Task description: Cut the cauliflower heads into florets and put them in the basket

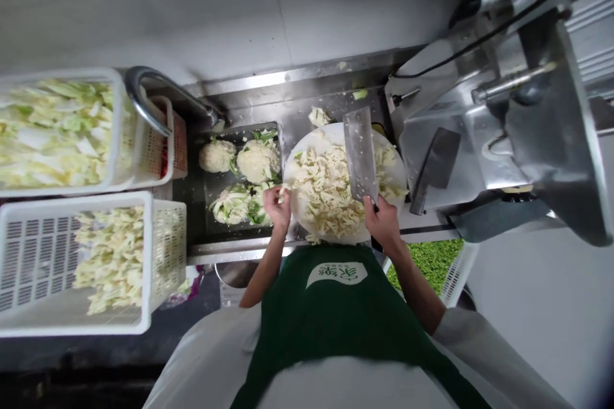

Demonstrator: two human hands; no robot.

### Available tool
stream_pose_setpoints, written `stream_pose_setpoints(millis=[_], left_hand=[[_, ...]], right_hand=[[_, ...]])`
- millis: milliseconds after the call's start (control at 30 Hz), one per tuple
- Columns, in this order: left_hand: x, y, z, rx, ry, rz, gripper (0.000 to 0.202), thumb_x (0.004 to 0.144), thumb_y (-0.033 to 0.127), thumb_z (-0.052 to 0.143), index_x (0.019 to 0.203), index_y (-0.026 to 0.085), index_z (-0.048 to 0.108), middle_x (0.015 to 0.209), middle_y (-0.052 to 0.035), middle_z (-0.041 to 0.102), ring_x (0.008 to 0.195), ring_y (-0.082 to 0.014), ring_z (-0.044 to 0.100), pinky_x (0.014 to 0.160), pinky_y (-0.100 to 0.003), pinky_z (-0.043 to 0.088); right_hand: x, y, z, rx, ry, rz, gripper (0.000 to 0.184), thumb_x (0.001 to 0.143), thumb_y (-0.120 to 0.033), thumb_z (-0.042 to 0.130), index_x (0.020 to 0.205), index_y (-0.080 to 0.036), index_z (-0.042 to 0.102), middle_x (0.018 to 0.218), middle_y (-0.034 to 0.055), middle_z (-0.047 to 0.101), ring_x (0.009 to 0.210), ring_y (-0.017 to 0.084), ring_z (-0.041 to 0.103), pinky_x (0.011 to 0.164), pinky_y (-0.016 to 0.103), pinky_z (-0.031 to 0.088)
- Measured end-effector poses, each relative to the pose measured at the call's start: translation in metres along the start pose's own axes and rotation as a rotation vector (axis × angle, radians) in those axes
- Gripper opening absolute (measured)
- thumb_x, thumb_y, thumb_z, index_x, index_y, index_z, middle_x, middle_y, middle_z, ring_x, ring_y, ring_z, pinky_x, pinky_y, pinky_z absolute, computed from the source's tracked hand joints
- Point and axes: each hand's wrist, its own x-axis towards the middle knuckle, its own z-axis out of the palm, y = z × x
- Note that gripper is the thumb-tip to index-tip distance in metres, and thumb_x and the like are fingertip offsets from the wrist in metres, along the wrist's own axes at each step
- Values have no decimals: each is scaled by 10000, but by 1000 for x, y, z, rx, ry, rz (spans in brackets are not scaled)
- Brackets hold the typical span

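**Chopping cauliflower on 1 round board**

Gripping 1 cleaver (361, 153) in the right hand (381, 220), fist closed on the handle, blade over the chopped pile ahead. Pinching a few cut pieces (283, 191) in the curled left hand (277, 206) at the board (307, 140) rim. Left of that hand, 4 whole cauliflower heads (259, 160); further left, 2 filled baskets (163, 249). Crowded rightward by 1 slicer (480, 134).
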Motion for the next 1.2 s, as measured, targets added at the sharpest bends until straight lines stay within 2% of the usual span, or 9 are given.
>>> stream_pose_setpoints(millis=[67,167,333,500,800,1000,1067,1133,1200], left_hand=[[-15,-5,6,-15,10,8,194,942,385,657,956,192,663,929,-60,644,891,-192,614,787,-322,524],[-27,-8,2,-40,-39,67,197,961,374,646,981,186,701,997,-81,680,1004,-214,652,936,-392,537],[-32,-8,-8,-111,-72,60,221,998,366,613,984,190,744,1006,-95,720,985,-213,683,925,-396,562],[-32,-10,-5,-135,-80,29,237,993,392,623,937,196,744,971,-88,733,953,-211,693,902,-397,574],[-27,-16,-8,-178,-128,12,244,998,386,606,951,194,749,992,-93,733,963,-210,693,903,-395,576],[-24,-25,-9,-158,-225,72,251,1012,379,575,949,192,730,996,-88,718,969,-202,690,910,-387,580],[-20,-27,-12,-146,-227,89,269,1014,401,560,974,188,720,1145,-121,683,1103,-226,667,971,-409,566],[-13,-26,-16,-149,-270,123,332,1003,455,561,1132,179,693,1383,-166,574,1323,-274,567,1089,-462,510],[-8,-23,-22,-159,-434,197,570,967,543,594,1400,173,563,1578,-198,399,1492,-322,403,1199,-523,405]], right_hand=[[9,-22,12,-65,-45,-76,432,1004,-466,373,888,-189,683,770,127,716,758,239,647,680,297,419],[15,-54,29,-162,-151,-170,425,1037,-428,362,931,-181,692,805,121,739,760,232,656,679,283,410],[17,-100,57,-314,-342,-317,416,1080,-362,331,1043,-152,689,888,129,770,750,228,683,674,283,392],[12,-126,85,-400,-438,-397,430,1103,-351,293,1154,-139,664,942,134,774,814,239,719,698,286,411],[12,-139,111,-465,-512,-368,439,1114,-307,258,1253,-97,618,962,148,762,853,222,724,745,280,450],[28,-135,132,-452,-525,-321,398,1094,-270,317,1171,-88,661,943,152,754,814,215,703,722,279,439],[35,-128,130,-404,-496,-308,391,1083,-298,346,1106,-116,690,928,142,757,797,215,691,700,275,433],[40,-118,118,-314,-441,-304,387,1067,-359,375,1028,-158,704,889,120,756,771,216,678,682,274,429],[41,-105,99,-212,-346,-303,402,1051,-422,383,962,-185,695,834,105,741,743,221,668,671,280,430]])
